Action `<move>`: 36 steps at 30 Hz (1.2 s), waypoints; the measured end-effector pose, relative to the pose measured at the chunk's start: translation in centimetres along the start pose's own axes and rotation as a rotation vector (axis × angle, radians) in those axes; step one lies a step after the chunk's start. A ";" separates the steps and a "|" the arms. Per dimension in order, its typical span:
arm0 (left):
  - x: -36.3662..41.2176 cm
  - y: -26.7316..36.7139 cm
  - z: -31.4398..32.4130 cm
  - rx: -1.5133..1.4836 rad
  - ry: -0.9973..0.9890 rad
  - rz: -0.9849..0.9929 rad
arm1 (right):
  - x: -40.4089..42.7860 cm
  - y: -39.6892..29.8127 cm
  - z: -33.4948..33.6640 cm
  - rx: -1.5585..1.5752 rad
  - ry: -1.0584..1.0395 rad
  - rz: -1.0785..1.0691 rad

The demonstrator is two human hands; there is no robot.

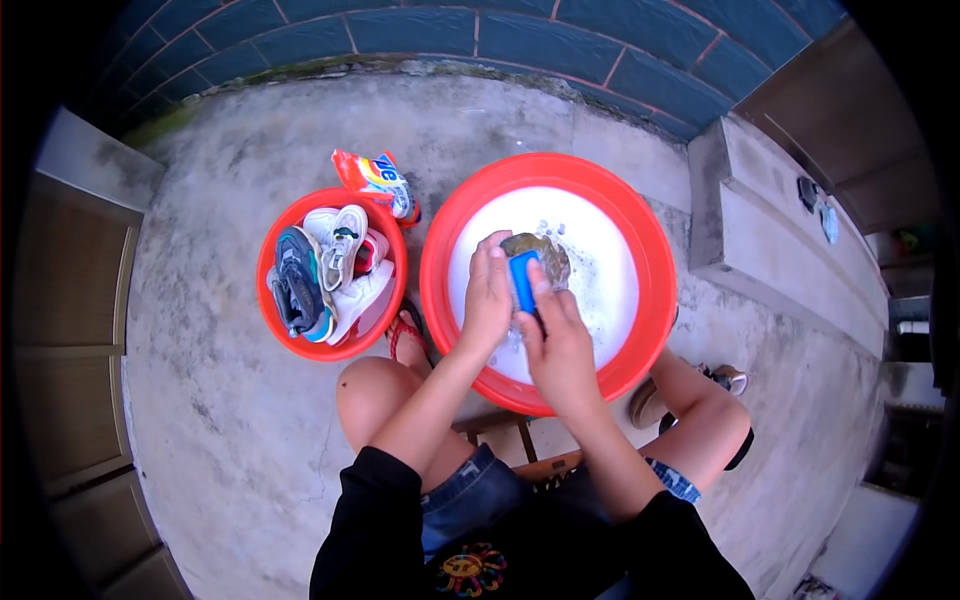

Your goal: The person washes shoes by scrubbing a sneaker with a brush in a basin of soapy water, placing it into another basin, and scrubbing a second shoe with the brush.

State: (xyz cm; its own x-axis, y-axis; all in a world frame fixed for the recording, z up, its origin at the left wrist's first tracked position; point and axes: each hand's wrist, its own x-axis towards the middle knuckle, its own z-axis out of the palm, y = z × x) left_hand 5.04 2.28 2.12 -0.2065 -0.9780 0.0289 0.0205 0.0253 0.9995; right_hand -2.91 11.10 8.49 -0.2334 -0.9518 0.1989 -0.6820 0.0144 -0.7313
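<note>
In front of me stands a large red plastic basin [652, 285] filled with white suds [480, 217]. My right hand [556, 341] grips a blue scrubbing brush [523, 281] and presses it to a wet olive-brown item [551, 259], seemingly a shoe. Along the item's left side, my left hand [489, 291] holds it above the suds. Both hands partly cover the item, so its full shape is hidden. Bubbles cling around the hands and on the foam.
Left of the basin, a smaller red tub [271, 315] holds several shoes, including a grey-blue sneaker [300, 281] and a white shoe [364, 304]. A detergent bag [382, 180] stands behind it. Brown shoes [649, 405] lie by my right leg. A concrete ledge [787, 232] runs along the right.
</note>
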 end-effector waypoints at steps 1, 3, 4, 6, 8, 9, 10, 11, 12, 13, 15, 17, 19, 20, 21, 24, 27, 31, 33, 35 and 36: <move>-0.1 0.1 0.0 0.000 -0.003 -0.001 | -0.1 0.3 0.1 -0.001 0.002 0.002; -0.2 0.4 0.0 -0.046 0.027 -0.015 | -0.1 1.7 0.3 0.023 0.028 0.043; -0.1 0.5 0.0 -0.045 0.028 -0.012 | -0.2 2.4 -0.1 0.045 0.030 0.115; -0.2 0.6 0.1 -0.003 0.015 -0.003 | -0.2 3.0 -0.3 0.009 0.023 0.142; -0.4 0.6 -0.3 0.011 0.031 0.003 | -0.3 2.3 0.0 0.012 0.003 0.134; -0.4 0.7 -0.2 0.015 0.036 0.012 | -0.2 1.0 0.0 0.005 0.005 0.137; -0.4 0.4 -0.3 0.016 0.038 0.012 | -0.1 -0.6 0.2 -0.018 -0.028 0.085; -0.5 -0.1 -0.5 -0.055 0.027 -0.040 | 0.0 -1.4 0.4 -0.041 -0.060 0.032; -0.6 -0.4 -0.6 -0.130 0.013 -0.090 | 0.0 -1.2 0.3 -0.045 -0.046 0.013; -0.6 -0.4 -0.4 -0.130 0.014 -0.088 | -0.1 -0.3 0.3 -0.045 -0.045 0.011; -0.7 -0.3 -0.2 -0.047 0.011 -0.025 | -0.4 1.9 0.0 0.013 0.001 0.051; -0.6 -0.1 -0.4 0.000 0.005 0.000 | -0.7 3.1 0.1 -0.001 0.008 0.103; -0.4 -0.3 -0.6 -0.056 0.030 -0.015 | -0.4 2.9 0.1 0.033 0.011 0.184; -0.5 -0.4 -0.7 -0.054 0.027 -0.018 | -0.4 2.5 0.6 0.023 0.015 0.100; -0.6 0.1 -0.3 -0.042 0.017 -0.012 | -0.3 1.3 0.6 0.013 0.022 0.111; -0.5 0.4 -0.3 -0.047 0.011 -0.015 | 0.2 -0.6 0.6 -0.019 -0.020 0.011; -0.6 0.3 -0.3 -0.096 0.024 -0.045 | -0.2 3.2 0.3 0.057 0.064 0.058; -0.5 0.5 -0.2 -0.002 -0.002 -0.003 | -0.3 2.7 -0.5 -0.002 -0.013 0.221; -0.6 0.5 -0.2 -0.014 -0.008 -0.017 | -0.1 0.8 0.1 0.000 0.051 0.041; -0.7 -0.3 -0.9 -0.022 -0.004 -0.048 | 0.0 -1.0 0.3 -0.039 -0.047 0.019; -0.6 -0.8 -0.9 -0.067 0.002 -0.090 | -0.1 0.4 0.5 -0.009 -0.017 0.039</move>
State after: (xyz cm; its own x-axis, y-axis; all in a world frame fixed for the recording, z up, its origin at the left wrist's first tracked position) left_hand 5.98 2.68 1.29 -0.2081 -0.9762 -0.0609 0.0670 -0.0764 0.9948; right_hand -2.78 11.03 7.86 -0.2481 -0.9555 0.1594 -0.6786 0.0540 -0.7325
